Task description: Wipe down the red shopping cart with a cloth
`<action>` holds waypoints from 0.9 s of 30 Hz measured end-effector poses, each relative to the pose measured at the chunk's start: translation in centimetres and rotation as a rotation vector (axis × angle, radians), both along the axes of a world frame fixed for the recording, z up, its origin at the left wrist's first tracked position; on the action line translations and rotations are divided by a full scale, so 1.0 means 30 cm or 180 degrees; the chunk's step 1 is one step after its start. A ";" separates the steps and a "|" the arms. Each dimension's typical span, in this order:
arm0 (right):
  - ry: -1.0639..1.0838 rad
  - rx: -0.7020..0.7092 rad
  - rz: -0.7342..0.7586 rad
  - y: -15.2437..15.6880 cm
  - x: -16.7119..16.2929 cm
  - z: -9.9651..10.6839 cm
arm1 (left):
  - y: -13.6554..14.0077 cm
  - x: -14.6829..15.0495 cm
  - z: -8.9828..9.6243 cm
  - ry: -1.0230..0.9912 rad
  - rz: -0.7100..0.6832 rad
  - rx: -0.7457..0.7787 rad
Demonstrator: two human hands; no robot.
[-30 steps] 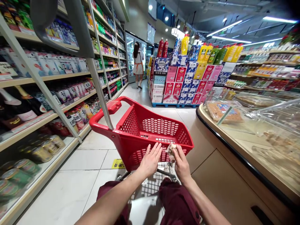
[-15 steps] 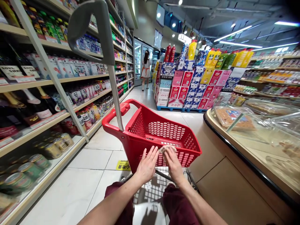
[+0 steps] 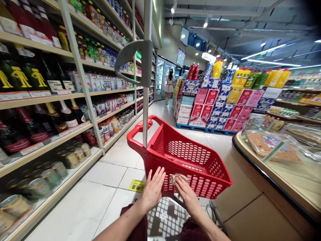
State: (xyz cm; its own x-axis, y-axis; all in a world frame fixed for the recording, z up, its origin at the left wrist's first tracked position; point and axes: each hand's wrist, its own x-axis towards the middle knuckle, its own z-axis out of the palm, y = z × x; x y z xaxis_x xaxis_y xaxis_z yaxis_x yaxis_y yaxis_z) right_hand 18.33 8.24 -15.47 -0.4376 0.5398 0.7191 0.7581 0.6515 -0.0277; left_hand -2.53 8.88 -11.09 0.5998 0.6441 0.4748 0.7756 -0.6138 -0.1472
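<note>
A red plastic shopping cart [image 3: 173, 132] with a perforated basket stands in front of me, a metal pole [image 3: 145, 110] and grey handle [image 3: 147, 63] rising from its left end. My left hand [image 3: 153, 187] lies flat with fingers stretched out against the solid part of the basket's near side. Pressed to the perforated part of the same side, my right hand [image 3: 187, 192] has a light beige cloth [image 3: 175, 179] under its bent fingers. Part of the cloth is hidden by that hand.
Shelves of bottles and cans [image 3: 82, 93] run along the left. To the right is a counter [image 3: 250, 174] with packaged food. Stacked drink boxes [image 3: 208, 103] stand beyond the cart, and a person [image 3: 170, 85] is farther down the aisle. A yellow floor sticker [image 3: 137, 185] lies left of the cart.
The view has swung left, so the cart appears farther right and lower. My right hand and the cloth have moved down from near the basket's rim onto its perforated side.
</note>
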 end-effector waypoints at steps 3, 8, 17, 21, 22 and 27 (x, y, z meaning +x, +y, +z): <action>0.0324 0.0091 0.0009 0.028 -0.070 0.050 | 0.003 -0.044 0.014 -0.0068 0.0107 0.0077; 0.0459 0.0175 0.0239 0.081 -0.167 0.104 | 0.004 -0.117 0.030 -0.0161 0.0306 0.0178; 0.0769 0.0319 0.0377 0.098 -0.330 0.212 | 0.013 -0.203 0.020 -0.0275 0.0832 0.0361; 0.0573 0.0220 0.0630 0.098 -0.372 0.215 | 0.011 -0.234 0.011 -0.0325 0.0815 0.0365; 0.0575 0.0174 0.0668 0.095 -0.375 0.213 | 0.012 -0.243 0.015 -0.0372 0.0825 0.0362; 0.1337 0.0030 0.0110 0.145 -0.447 0.332 | 0.052 -0.228 0.131 -0.0933 0.0941 0.0441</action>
